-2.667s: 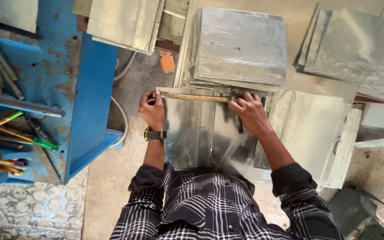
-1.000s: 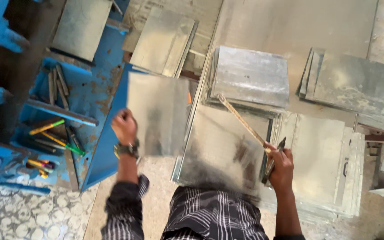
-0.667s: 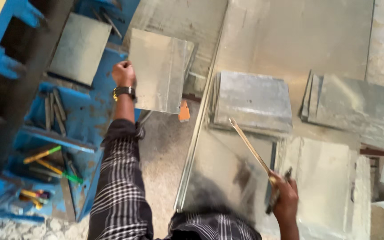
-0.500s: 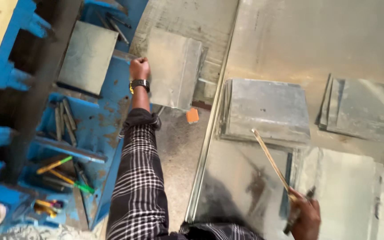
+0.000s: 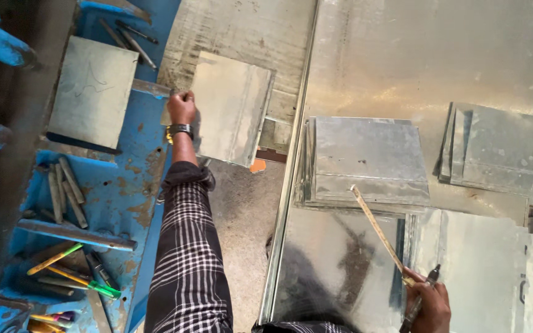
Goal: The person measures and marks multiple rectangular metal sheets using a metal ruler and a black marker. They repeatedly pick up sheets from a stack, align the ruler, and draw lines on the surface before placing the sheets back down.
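The left hand point(image 5: 181, 106) is stretched out to the far left, fingers closed on the left edge of a square sheet of grey galvanised metal point(image 5: 232, 114). That sheet lies tilted, its left part over the edge of the blue painted steel workbench point(image 5: 124, 185) and its right part over the grey metal-covered floor point(image 5: 248, 37). A black wristwatch point(image 5: 179, 131) sits on the left wrist, above a black-and-white checked sleeve point(image 5: 189, 253).

The right hand point(image 5: 428, 305) is low at the right, closed around two items: a long narrow yellowed metal ruler point(image 5: 377, 231), angled up and to the left, and a dark marker pen point(image 5: 421, 299). The ruler extends over a large flat metal sheet point(image 5: 334, 271) and ends just at the near edge of a stack of square grey metal sheets point(image 5: 368, 160).

A second stack of sheets point(image 5: 501, 154) lies further right. Screwdrivers with yellow and green handles point(image 5: 72, 277) rest on the workbench, near several grey metal rods point(image 5: 66, 197).
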